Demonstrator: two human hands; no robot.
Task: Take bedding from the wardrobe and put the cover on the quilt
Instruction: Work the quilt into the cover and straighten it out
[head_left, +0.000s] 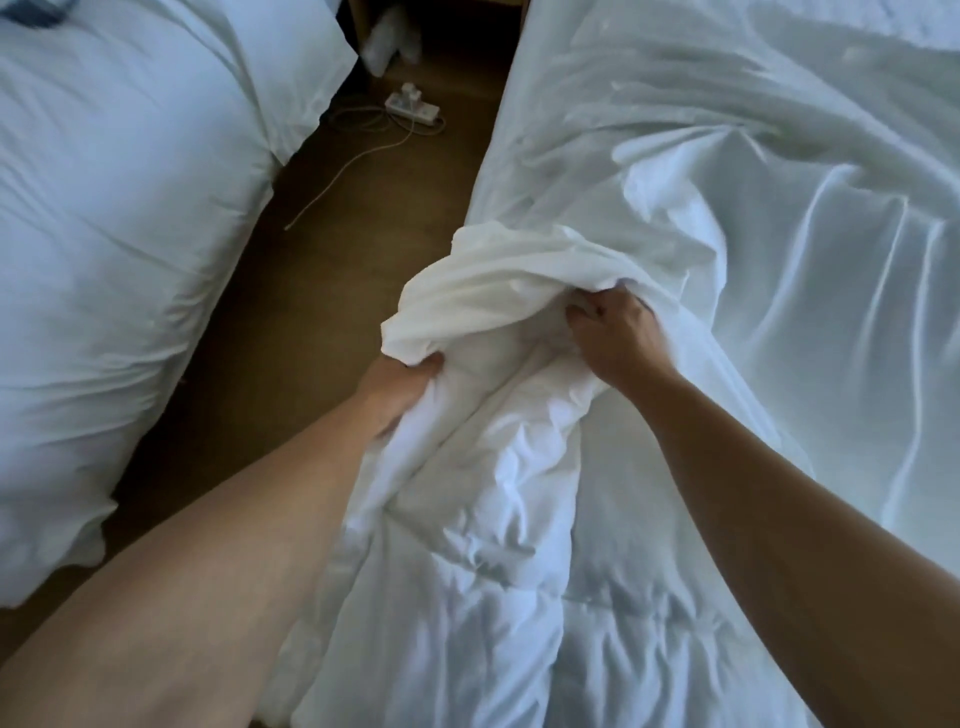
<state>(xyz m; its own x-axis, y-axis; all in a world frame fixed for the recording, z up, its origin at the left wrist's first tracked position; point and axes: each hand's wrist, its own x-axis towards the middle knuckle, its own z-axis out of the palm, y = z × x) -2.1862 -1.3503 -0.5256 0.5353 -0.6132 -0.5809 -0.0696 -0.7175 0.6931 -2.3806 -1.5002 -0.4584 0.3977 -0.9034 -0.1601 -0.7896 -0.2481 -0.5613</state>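
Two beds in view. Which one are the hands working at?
The bed on the right: left hand and right hand grip the bunched cover at its edge; the left bed lies untouched.

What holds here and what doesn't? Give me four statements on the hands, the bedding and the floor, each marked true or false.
1. The left hand grips the white cover. True.
2. The right hand hangs idle. False: its fingers clutch the cover too.
3. A power strip lies on the floor. True.
4. The quilt lies on the left bed. False: it is bunched up against the right bed.
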